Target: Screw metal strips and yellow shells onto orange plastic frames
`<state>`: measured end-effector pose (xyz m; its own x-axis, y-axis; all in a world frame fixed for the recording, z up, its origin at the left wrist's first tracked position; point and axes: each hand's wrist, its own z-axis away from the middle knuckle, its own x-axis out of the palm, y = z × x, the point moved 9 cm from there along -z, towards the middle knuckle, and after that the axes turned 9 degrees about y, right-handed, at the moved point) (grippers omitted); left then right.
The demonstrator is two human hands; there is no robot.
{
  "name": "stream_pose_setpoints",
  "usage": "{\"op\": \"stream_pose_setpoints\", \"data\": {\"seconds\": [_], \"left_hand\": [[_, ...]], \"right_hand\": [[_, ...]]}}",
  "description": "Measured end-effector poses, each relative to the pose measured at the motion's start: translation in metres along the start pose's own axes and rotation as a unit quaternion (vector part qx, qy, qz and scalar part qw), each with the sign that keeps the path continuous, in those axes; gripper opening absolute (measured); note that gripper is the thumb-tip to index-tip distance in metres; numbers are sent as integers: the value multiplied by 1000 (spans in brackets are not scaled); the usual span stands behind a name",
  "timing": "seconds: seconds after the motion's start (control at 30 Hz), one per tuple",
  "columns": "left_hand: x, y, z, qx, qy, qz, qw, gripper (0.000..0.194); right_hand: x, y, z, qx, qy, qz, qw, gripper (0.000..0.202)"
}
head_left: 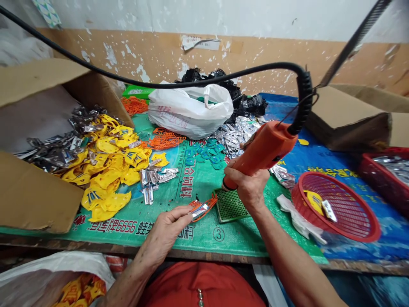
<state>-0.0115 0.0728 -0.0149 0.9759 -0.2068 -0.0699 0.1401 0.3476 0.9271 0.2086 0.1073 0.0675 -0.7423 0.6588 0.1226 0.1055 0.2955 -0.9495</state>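
A small flat silver piece with blue and red markings (200,211) is held low over the desk (377,267), just in front of the wearer and a little left of centre. It overlaps an orange openwork plastic piece (210,205). The silver piece's long axis slants away from the wearer and rightward, out of the fingertips of the left hand (169,229), toward a shallow green plastic tray with a grid of holes (233,204). The orange piece's far end reaches the tray's left edge; whether it touches is unclear.

The left hand is clearly the nearer: its thumb and forefinger are pinched together on the silver piece. The right hand (251,186) is farther right and higher, its fingers wrapped around the thick orange body of a corded power screwdriver (263,149). The tool leans, its black lower end down and to the left, above the tray's far left corner and beyond the silver piece. Its tip cannot be made out.

To the left lies a heap of yellow curved plastic shells (110,160), with loose silver strips (148,183) beside it. To the right, a round red plastic basket (335,177) holds a yellow piece and a silver one.
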Motion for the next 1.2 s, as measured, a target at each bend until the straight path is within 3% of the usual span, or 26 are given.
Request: {"op": "stream_pose_setpoints", "data": {"seconds": [0.17, 0.37, 0.5, 0.63, 0.87, 1.2], "left_hand": [[-1, 0, 2, -13, -5, -1, 1000, 28], [-5, 5, 4, 3, 13, 2, 1000, 26], [-7, 5, 5, -2, 35, 25, 999, 20], [-4, 7, 7, -6, 29, 43, 999, 22], [-1, 6, 9, -22, 17, 74, 997, 24], [-4, 7, 8, -20, 37, 80, 996, 22]], "right_hand": [[-8, -3, -8, 1, 18, -48, 999, 14], [-9, -34, -5, -8, 3, -107, 994, 11], [5, -65, 13, 12, -52, -196, 979, 26], [24, -79, 35, 53, -118, -249, 960, 31], [46, -67, 55, 92, -151, -233, 956, 41], [49, -56, 57, 91, -149, -228, 958, 48]]}}
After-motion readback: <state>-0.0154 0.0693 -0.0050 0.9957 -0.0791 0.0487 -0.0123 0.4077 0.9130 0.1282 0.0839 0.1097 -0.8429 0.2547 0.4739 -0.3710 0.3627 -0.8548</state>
